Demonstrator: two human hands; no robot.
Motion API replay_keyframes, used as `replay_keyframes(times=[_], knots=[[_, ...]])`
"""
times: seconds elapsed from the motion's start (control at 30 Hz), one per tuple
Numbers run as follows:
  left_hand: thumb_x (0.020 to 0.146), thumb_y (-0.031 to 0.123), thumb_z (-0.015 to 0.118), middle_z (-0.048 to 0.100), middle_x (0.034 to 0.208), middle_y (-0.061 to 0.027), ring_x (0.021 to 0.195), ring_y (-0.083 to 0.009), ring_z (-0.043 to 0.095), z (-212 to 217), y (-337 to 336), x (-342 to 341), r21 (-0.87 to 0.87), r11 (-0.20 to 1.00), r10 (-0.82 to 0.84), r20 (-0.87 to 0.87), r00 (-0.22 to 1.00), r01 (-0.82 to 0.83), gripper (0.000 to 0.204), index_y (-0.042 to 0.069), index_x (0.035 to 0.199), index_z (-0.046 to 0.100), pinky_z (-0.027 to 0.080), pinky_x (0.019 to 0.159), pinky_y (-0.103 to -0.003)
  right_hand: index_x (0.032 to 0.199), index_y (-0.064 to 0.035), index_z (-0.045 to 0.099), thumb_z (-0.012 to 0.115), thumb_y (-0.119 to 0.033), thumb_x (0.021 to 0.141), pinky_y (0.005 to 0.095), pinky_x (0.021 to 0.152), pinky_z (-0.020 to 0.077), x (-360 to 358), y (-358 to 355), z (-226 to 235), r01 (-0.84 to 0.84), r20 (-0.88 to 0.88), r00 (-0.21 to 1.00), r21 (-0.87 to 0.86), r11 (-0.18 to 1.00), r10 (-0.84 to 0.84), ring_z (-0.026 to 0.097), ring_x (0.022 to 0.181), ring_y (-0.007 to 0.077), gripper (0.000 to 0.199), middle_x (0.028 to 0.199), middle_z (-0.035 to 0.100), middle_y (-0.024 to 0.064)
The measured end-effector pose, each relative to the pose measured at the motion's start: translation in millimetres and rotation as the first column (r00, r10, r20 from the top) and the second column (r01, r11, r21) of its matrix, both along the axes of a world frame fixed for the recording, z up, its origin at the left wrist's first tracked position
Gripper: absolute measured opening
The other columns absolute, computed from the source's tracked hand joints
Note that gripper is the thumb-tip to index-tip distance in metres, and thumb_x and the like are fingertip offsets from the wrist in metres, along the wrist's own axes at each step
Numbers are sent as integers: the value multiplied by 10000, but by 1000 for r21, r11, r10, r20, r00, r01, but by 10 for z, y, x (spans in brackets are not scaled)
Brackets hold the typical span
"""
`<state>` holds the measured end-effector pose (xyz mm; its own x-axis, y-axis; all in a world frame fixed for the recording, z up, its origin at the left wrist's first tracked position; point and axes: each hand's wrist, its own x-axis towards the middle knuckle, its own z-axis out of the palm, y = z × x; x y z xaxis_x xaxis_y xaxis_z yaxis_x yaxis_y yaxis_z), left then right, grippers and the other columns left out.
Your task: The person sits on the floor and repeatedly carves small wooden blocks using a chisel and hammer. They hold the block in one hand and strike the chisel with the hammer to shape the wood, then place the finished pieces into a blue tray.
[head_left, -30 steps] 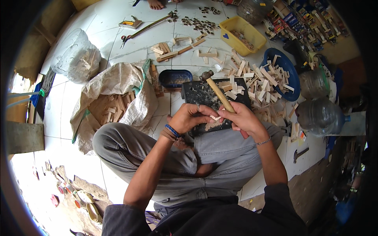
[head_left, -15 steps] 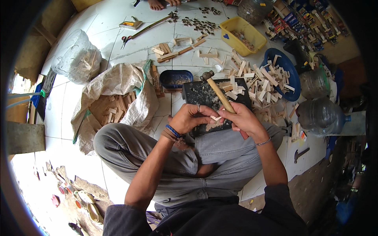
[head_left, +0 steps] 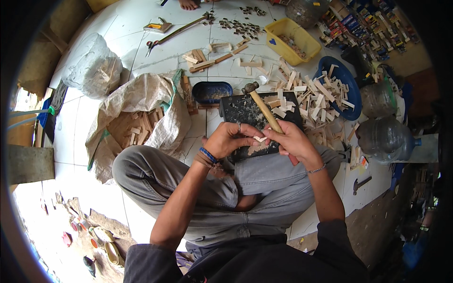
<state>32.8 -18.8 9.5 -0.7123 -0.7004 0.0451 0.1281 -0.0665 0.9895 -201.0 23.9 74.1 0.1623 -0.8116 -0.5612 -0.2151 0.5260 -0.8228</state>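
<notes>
The left hand (head_left: 231,140) is curled with thumb and forefinger pinched on a small pale wood piece (head_left: 259,139), which sits directly between the 2 hands, to the right of the left fingertips and just left of the right thumb. The piece looks bent or V-shaped; the fingers cover its ends, so its long axis cannot be told for sure. The right hand (head_left: 292,141) grasps a wooden-handled hammer (head_left: 262,106) in the palm, its thumb and fingertips also meeting the wood piece, though how firmly they grip it cannot be told. The hammer's long axis runs on a slant: its metal head lies ahead of the hands and to the left of the right one, while its red butt shows just beneath the right palm. The head thus hangs over a black slab (head_left: 230,109), strewn with shavings, that lies under and ahead of both hands. Ahead and to the right, nearer the right hand, loose wood slats (head_left: 322,101) heap against a blue basin (head_left: 355,89). Ahead and to the left of the left hand stand a dark blue oval tray (head_left: 195,91) and, farther left, a woven sack (head_left: 173,111) holding wood scraps (head_left: 137,134).
</notes>
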Motion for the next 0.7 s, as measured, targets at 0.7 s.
replay_keyframes(times=[0.7], knots=[[884, 59, 805, 796, 1020, -66, 960, -118, 721, 67, -4, 13, -19, 1000, 12, 16, 1000, -12, 215, 21, 1094, 786, 568, 895, -282, 1138, -23, 619, 659, -201, 1039, 193, 404, 339, 17, -33, 27, -3, -29, 1000, 22, 1000, 3, 463, 534, 18, 208, 828, 656, 25]])
